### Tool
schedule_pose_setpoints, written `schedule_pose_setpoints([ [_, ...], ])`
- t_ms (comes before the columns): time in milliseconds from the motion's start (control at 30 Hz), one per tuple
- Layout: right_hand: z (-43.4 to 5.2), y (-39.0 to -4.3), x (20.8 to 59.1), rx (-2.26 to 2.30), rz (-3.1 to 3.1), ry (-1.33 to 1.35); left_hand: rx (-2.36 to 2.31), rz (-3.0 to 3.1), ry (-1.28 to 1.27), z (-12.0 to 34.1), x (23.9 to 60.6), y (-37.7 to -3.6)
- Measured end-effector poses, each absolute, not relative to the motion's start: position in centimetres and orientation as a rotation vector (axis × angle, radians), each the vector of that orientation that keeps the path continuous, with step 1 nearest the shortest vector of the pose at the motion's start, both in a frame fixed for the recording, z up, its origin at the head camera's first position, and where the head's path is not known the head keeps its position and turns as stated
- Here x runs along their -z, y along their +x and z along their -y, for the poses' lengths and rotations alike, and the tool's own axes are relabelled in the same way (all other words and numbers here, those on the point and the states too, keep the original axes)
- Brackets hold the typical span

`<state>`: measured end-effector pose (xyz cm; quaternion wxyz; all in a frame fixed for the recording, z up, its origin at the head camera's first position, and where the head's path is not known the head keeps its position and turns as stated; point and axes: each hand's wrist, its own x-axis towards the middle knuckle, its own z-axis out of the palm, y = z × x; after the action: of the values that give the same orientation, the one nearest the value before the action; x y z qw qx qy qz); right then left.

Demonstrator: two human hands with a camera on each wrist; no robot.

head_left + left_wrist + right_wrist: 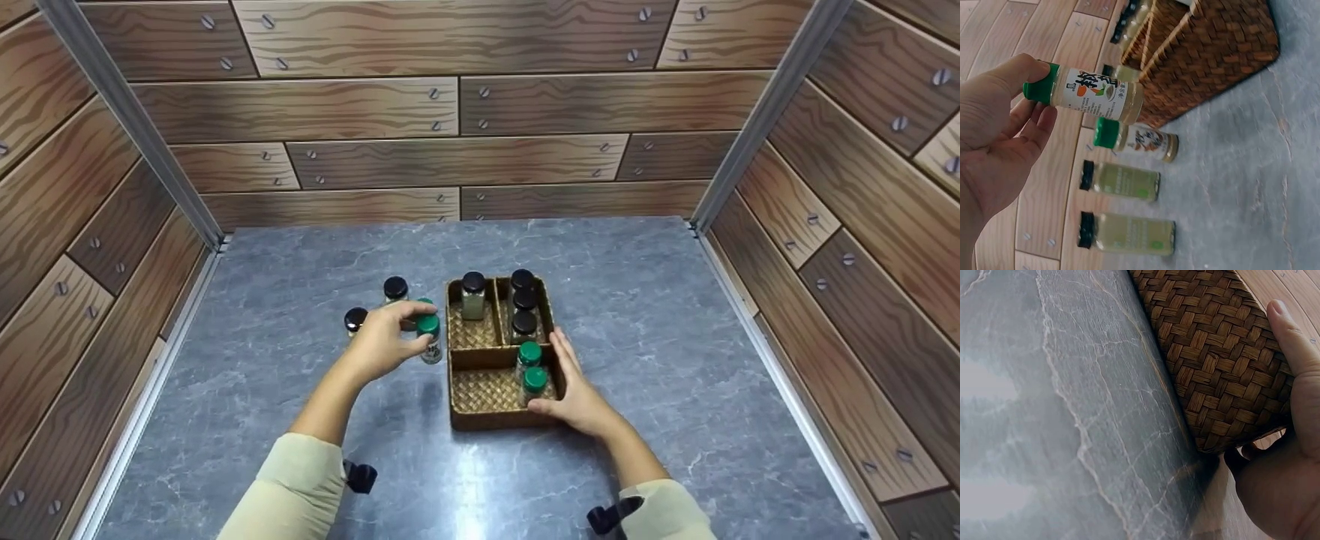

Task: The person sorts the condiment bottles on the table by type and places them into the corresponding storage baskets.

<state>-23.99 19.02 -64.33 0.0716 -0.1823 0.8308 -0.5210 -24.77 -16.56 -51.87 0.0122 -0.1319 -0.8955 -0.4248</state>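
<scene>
My left hand (382, 339) pinches the green cap of a spice jar (1095, 94) between thumb and fingers, left of a woven basket (487, 421). In the left wrist view the jar hangs above the table, its label showing. Another green-capped jar (1148, 143) stands just beyond it, mostly hidden in the head view. My right hand (581, 399) grips the basket's near right corner, thumb over the front and fingers along the right side. Two green-capped jars (534, 379) stand in the front compartment. A black-capped jar (473, 296) stands in the back left compartment.
Several black-capped jars (524, 324) stand in a row in the back right compartment. Outside the basket, at the left, are two more black-capped jars (1134, 233). Wood-patterned walls (375, 161) enclose the grey marbled table (660, 300) at the back and sides.
</scene>
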Motion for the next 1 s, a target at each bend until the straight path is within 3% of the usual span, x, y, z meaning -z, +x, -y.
schedule_pose_setpoints([
  [367,-19.1,-24.1,64.4,1.559,-2.506,-0.550,1.298,2.771,-0.576,14.0,50.9,-24.4],
  [1000,-19.0,-24.2,64.5,1.567,-2.499,-0.564,1.290,2.844,-0.707,11.0,53.0,-25.0],
])
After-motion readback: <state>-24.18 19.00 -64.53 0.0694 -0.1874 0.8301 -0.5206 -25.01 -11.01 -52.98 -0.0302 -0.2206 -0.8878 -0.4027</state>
